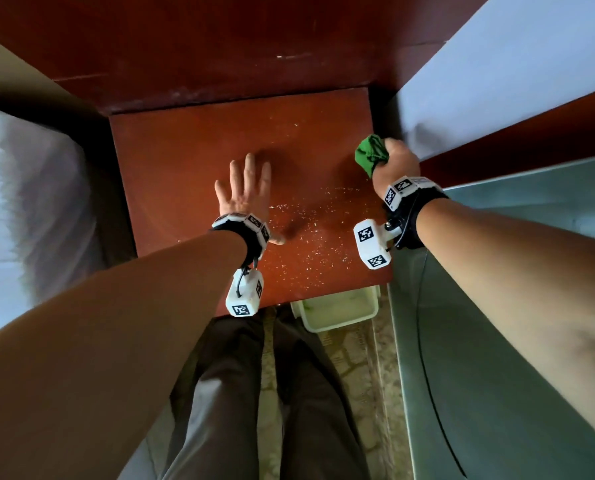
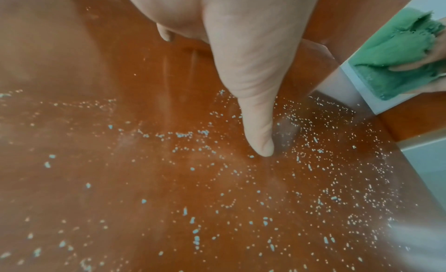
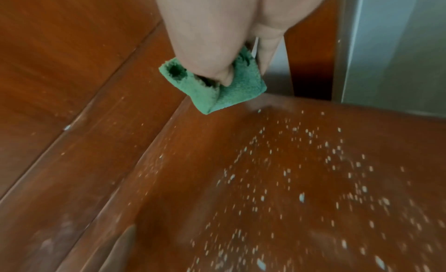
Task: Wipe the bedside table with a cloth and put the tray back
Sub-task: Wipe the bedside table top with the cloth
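Note:
The reddish wooden bedside table (image 1: 192, 157) is strewn with pale crumbs (image 1: 317, 237) over its near right part. My left hand (image 1: 246, 188) lies flat on the tabletop, fingers spread, its thumb (image 2: 260, 139) touching the wood among the crumbs (image 2: 313, 180). My right hand (image 1: 396, 161) grips a folded green cloth (image 1: 370, 152) at the table's right edge, just above the surface. In the right wrist view the cloth (image 3: 217, 89) hangs from the curled fingers over the back corner. A pale tray (image 1: 337, 311) sits on the floor below the table's front edge.
A bed with white bedding (image 1: 19, 209) is at the left. A dark red headboard panel (image 1: 220, 46) rises behind the table. A second bed's white sheet (image 1: 514, 74) and a grey-green surface (image 1: 514, 341) lie at the right. My legs (image 1: 254, 393) stand before the table.

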Demonstrator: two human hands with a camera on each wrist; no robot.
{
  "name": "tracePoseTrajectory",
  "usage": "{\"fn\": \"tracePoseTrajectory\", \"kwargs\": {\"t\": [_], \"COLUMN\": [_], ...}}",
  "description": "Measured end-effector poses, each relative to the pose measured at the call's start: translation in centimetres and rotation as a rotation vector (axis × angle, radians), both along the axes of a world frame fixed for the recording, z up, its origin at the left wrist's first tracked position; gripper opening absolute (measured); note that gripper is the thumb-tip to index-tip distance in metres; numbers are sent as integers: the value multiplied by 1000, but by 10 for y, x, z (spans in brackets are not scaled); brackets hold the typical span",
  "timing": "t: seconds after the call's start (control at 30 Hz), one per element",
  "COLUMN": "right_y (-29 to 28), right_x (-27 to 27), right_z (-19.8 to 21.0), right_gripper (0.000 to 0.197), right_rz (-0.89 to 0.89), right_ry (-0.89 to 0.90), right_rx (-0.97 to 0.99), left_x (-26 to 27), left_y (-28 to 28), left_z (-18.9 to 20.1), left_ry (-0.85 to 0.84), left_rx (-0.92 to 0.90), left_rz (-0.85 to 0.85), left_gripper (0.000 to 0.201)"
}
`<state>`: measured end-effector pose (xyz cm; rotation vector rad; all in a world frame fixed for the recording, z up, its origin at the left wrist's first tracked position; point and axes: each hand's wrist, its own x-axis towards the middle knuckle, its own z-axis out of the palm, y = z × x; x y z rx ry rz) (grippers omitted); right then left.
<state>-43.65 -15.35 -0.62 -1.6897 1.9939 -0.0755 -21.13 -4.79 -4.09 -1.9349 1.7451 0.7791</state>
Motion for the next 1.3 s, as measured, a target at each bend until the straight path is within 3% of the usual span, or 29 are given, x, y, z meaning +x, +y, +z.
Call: {"fn": "tracePoseTrajectory", "kwargs": {"t": [0.17, 0.27, 0.4, 0.47, 0.57, 0.9, 1.03, 1.1, 1.17, 1.3], "right_y": [-22, -29, -25, -18, -3, 51, 33, 18, 3, -16], "right_x": [-9, -11, -10, -13, -24, -46, -41, -37, -31, -19], "right_z": [-2, -14, -17, -16, -13, -7, -2, -7, -10, -10], "right_gripper": [31, 40, 12, 16, 38, 28, 20, 13, 18, 25], "right_rz": [86, 164, 308, 353, 396, 554, 443, 254, 75, 75], "right_ry": [-11, 22, 103, 115, 125, 165, 32, -70, -148, -97], "right_rx": [64, 95, 100, 100, 180, 375, 378, 285, 170, 47], "left_x": [-7, -10, -10, -11, -12, -12, -13, -13, -12, -12], "left_y": [-3, -5, -6, -6, -6, -7, -7, -7, -6, -5], "left_z": [-5, -7, -5, -3, -2, -1, -1, -2, -3, -4], "left_ry": [-21, -30, -38, -40, -47, -40, -43, -37, -38, -48], "left_rx": [56, 74, 90, 89, 107, 112, 113, 105, 90, 74], "left_rz": [12, 14, 17, 20, 23, 43, 49, 54, 56, 49], "left_gripper": [158, 159, 159, 159, 159, 159, 160, 160, 160, 161]}}
